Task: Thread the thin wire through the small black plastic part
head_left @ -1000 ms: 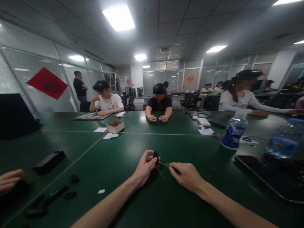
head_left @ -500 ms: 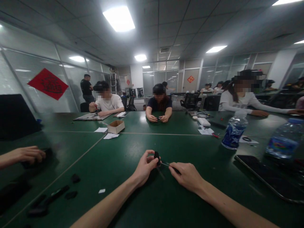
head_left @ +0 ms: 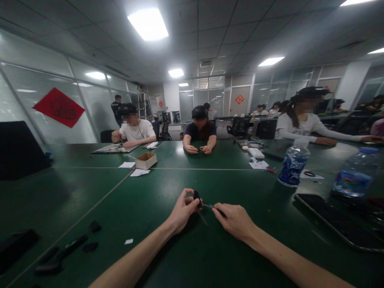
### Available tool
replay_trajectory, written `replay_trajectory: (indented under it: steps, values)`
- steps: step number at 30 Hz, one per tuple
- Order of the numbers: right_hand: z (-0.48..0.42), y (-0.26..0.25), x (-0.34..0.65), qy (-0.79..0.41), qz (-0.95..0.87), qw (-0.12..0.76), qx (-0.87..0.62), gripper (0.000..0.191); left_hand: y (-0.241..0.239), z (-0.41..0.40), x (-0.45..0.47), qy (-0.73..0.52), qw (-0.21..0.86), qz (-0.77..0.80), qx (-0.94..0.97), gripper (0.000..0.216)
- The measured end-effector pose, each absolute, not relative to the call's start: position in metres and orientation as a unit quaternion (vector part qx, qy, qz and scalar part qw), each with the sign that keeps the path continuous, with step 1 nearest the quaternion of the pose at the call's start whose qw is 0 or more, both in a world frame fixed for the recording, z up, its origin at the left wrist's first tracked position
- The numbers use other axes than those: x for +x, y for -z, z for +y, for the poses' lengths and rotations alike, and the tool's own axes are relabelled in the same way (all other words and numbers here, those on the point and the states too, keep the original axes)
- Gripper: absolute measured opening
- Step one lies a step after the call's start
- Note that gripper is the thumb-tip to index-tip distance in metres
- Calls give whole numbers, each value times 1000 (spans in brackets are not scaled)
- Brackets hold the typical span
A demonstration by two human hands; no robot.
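Note:
My left hand (head_left: 183, 211) pinches a small black part (head_left: 197, 198) upright above the green table (head_left: 144, 216). In my right hand (head_left: 232, 218) is a screwdriver (head_left: 207, 206) with a thin metal shaft, its handle mostly covered by my fingers. The shaft points left and its tip meets the black part's right side; the exact contact point is too small to make out. Both hands are closed and close together over the middle of the table.
Several black pieces (head_left: 61, 254) and a white scrap (head_left: 129, 241) lie at left. A phone (head_left: 336, 222) and two bottles, one nearer (head_left: 294, 164) and one blue-capped (head_left: 355, 174), stand or lie at right. A small box (head_left: 146, 161) sits farther back. Co-workers sit across the table.
A neighbour's hand at the left edge, on a dark object, has gone from view. My hands keep nearly the same pose, the screwdriver still against the black part. The view has shifted slightly.

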State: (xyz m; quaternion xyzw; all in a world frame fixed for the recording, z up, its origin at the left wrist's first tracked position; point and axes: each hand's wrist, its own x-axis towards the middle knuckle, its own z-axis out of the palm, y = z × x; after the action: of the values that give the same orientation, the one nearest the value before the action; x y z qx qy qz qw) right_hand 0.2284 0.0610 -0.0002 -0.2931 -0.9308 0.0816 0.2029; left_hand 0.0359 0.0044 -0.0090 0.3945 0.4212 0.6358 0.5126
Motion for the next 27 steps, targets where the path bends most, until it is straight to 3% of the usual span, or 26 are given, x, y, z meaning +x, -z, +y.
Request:
replay_trajectory:
  steps: [7, 12, 27]
  values:
    - [61, 0, 227, -72, -928, 209, -302, 35, 6, 4, 39, -647, 504, 424, 384, 47]
    - [74, 1, 229, -184, -857, 284, -389, 38, 2, -4, 41, -592, 525, 430, 435, 43]
    - [65, -4, 229, -163, -911, 219, -308, 34, 7, -1, 38, -628, 495, 448, 401, 47]
